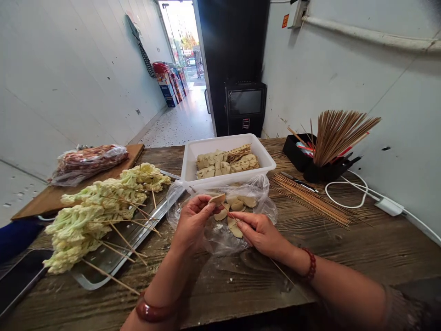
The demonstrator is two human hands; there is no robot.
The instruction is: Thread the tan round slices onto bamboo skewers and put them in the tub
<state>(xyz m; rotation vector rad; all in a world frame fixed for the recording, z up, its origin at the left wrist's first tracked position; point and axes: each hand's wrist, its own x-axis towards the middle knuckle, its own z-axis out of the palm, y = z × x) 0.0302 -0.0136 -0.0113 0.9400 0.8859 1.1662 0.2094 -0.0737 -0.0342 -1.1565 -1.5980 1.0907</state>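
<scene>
Right of centre, the right hand pinches a skewer, its long axis slanting up-left toward the slice held by the left hand; loose slices lie between and beyond them.

Daylight, far doorway blown out; glare on floor; near counter dimmer; wide-angle stretch toward edges.
</scene>
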